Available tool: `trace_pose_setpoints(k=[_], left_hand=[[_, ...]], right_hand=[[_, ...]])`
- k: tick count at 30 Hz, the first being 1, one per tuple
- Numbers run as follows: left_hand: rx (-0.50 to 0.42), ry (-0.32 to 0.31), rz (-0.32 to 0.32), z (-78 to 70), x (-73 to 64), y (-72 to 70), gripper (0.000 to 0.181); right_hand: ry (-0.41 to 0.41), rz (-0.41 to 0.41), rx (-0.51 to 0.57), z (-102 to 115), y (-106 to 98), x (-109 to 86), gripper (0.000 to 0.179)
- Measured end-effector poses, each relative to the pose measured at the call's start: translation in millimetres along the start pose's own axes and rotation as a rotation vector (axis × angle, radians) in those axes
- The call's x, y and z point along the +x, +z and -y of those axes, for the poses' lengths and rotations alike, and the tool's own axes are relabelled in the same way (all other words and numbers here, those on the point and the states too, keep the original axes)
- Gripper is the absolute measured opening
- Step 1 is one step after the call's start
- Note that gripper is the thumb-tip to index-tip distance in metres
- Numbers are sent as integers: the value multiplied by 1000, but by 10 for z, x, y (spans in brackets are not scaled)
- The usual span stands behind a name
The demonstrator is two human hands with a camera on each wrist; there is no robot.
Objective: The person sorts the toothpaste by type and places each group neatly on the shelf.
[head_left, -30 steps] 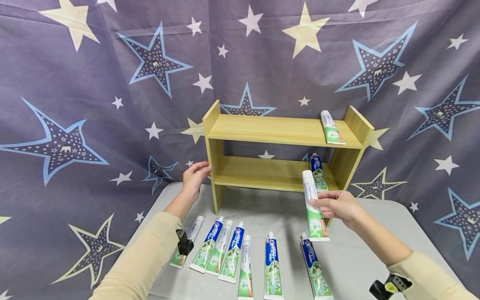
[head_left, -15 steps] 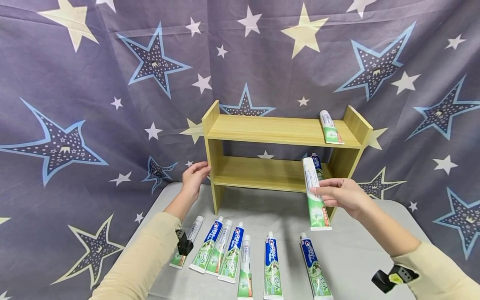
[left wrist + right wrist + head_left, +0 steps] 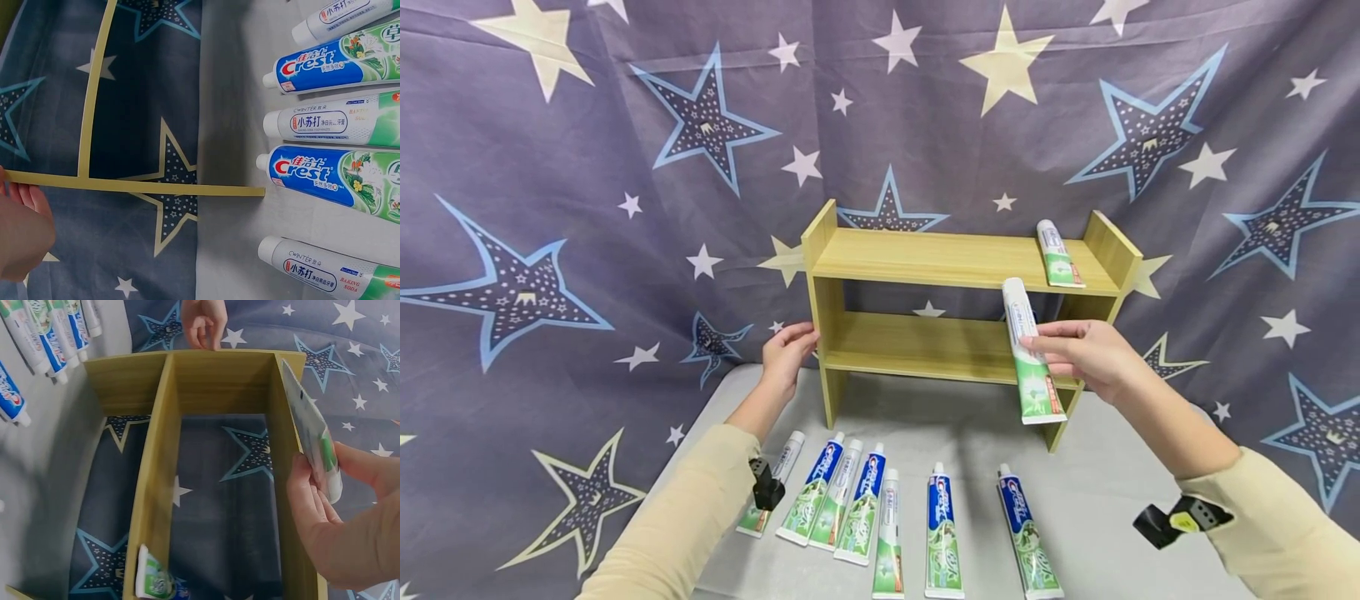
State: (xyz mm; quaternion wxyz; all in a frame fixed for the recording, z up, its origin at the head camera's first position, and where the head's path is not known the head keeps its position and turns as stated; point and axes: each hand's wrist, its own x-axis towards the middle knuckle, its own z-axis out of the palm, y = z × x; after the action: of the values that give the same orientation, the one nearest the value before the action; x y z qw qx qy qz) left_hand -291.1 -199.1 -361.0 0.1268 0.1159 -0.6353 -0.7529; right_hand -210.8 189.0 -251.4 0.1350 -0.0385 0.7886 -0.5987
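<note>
My right hand pinches a white and green toothpaste tube between thumb and fingers. The tube slants cap up in front of the wooden two-tier shelf, its cap overlapping the front edge of the upper board. My left hand touches the outer face of the shelf's left side panel with its fingertips. Another white and green tube lies on the upper board at the right. On the lower board, a Crest tube shows in the right wrist view; the held tube and right hand mostly hide it in the head view.
Several toothpaste tubes lie in a loose row on the grey table: blue and green Crest tubes and white and green tubes. One Crest tube lies apart at the right. A star-patterned curtain hangs behind.
My right hand has raised the white and green tube from in front of the lower board to the height of the upper board's edge. My left hand stays at the side panel.
</note>
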Motion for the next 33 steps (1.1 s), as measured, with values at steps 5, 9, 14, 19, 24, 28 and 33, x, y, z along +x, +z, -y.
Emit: trace_pose_setpoints(k=[5, 9, 14, 19, 24, 28, 33], left_hand=[[-12, 6, 4, 8, 21, -9, 26], [-8, 2, -4, 10, 30, -12, 26], [-21, 2, -4, 2, 41, -24, 24], [-24, 4, -11, -8, 52, -6, 20], [-31, 2, -7, -4, 41, 3, 18], [-29, 3, 2, 8, 35, 4, 24], [-28, 2, 3, 25, 30, -2, 26]], right_hand=[[32, -39, -7, 146, 2, 37, 69], [55, -56, 26, 253, 4, 80, 71], [27, -26, 153, 371, -36, 157, 36], [25, 11, 264, 492, -112, 243, 15], [60, -6, 362, 628, -181, 336, 43], [46, -25, 385, 719, -215, 429, 46], [18, -37, 308, 809, -210, 548, 52]])
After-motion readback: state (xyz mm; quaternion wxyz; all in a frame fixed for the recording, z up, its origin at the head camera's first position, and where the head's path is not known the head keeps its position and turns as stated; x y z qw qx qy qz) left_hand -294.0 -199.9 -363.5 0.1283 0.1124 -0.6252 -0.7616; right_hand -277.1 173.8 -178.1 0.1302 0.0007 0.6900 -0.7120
